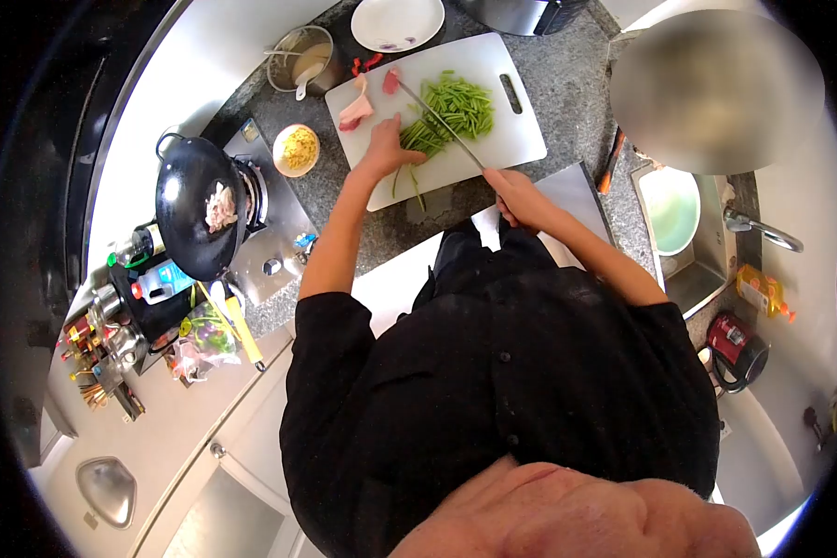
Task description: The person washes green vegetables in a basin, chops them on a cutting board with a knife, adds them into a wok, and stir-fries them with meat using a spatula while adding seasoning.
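Your right hand (519, 198), near the middle of the frame, is closed around the handle of a knife (445, 128), whose blade slants toward the upper left across the green stalks (463, 104). Your left hand (386, 147), just left of the blade, has its thumb and a finger spread apart at the lower left edge of the stalks; you cannot tell how firmly it presses on them. The stalks lie cut in a heap on the white cutting board (530, 138) in the upper middle, with a few longer ones trailing toward its lower edge. On the board's left side you have a piece of raw meat (355, 106), and a smaller pink piece (391, 82) near the knife's tip.

Beyond the board's top edge sits a white plate (398, 20). To the left are a metal bowl (282, 76) with a white spoon (307, 80) and a small bowl (289, 170) of yellow bits. Farther left, a black wok (181, 172) holds pale meat slices (220, 208). At the right, a pale green basin (671, 214) rests in the sink (695, 284).
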Demonstrator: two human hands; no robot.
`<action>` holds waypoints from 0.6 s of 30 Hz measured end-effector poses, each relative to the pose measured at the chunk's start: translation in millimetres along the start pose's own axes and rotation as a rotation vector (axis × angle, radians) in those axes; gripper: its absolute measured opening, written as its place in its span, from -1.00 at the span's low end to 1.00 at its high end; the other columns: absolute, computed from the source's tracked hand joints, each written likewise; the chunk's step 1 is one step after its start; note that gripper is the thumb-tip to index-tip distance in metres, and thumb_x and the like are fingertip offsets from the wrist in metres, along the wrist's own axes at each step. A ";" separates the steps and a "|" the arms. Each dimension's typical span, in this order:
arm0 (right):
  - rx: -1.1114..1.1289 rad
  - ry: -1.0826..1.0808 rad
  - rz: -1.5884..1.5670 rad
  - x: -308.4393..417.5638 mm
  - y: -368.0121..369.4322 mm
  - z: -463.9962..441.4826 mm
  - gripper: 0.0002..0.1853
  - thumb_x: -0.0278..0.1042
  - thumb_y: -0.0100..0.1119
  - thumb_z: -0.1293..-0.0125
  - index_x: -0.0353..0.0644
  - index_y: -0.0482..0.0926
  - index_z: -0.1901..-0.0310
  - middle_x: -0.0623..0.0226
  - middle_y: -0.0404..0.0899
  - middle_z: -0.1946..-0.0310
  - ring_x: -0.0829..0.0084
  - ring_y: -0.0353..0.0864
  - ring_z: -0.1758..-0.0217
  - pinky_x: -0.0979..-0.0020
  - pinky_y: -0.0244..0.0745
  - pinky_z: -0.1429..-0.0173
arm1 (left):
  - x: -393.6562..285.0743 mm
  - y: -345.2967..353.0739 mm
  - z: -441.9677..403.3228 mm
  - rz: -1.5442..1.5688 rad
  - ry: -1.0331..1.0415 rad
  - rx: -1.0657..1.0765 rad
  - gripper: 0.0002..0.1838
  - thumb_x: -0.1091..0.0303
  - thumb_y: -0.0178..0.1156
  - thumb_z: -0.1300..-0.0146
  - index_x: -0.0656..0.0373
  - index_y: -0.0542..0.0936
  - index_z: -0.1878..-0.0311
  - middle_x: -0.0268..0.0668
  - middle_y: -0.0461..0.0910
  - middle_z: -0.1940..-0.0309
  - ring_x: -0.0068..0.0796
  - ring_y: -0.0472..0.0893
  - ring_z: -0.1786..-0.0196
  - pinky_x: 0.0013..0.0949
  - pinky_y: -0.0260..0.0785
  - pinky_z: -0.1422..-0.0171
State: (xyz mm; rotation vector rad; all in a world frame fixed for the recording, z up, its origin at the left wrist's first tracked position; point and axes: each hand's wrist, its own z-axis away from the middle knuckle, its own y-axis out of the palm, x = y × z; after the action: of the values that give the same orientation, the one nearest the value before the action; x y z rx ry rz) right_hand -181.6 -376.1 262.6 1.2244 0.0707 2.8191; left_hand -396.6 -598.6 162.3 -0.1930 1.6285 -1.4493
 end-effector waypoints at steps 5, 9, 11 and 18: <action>0.011 -0.033 0.052 -19.6 9.8 24.9 -0.44 0.20 -0.13 -0.47 -0.28 0.42 0.27 0.41 0.33 0.69 0.55 0.29 0.80 0.44 0.25 0.72 | -18.3 -21.6 9.9 -0.105 -0.008 0.098 0.12 -0.11 0.57 0.34 0.43 0.32 -0.24 0.06 0.44 -0.08 0.02 0.39 -0.19 -0.06 0.29 -0.24; 0.050 0.018 -0.001 -25.7 17.6 21.5 -0.46 0.19 -0.14 -0.48 -0.24 0.40 0.30 0.42 0.32 0.68 0.55 0.29 0.77 0.44 0.26 0.70 | -52.4 -0.6 21.9 -0.272 -0.050 -0.056 0.12 -0.14 0.58 0.38 0.40 0.34 -0.21 -0.03 0.40 -0.14 -0.04 0.38 -0.21 -0.03 0.32 -0.16; 0.061 0.037 0.003 -24.6 19.7 19.7 -0.47 0.18 -0.16 -0.49 -0.22 0.38 0.31 0.42 0.31 0.67 0.55 0.28 0.76 0.45 0.27 0.68 | -60.1 9.3 20.6 -0.406 -0.144 -0.070 0.00 -0.14 0.55 0.29 0.34 0.37 -0.15 -0.13 0.39 -0.09 -0.12 0.39 -0.16 -0.08 0.34 -0.08; 0.042 0.084 0.215 -32.5 10.5 -3.9 -0.43 0.20 -0.13 -0.47 -0.27 0.41 0.34 0.38 0.31 0.67 0.51 0.31 0.76 0.41 0.26 0.69 | -49.4 36.5 18.2 -0.413 -0.077 -0.168 -0.51 0.11 0.33 -0.08 0.30 0.49 0.08 -0.16 0.40 0.14 -0.17 0.41 0.01 -0.16 0.33 0.04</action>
State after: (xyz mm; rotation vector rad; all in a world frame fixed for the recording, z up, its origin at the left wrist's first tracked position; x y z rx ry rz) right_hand -162.7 -389.2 237.0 1.1887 0.0015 3.0680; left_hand -339.9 -569.0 158.7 -0.7075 1.7129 -1.5818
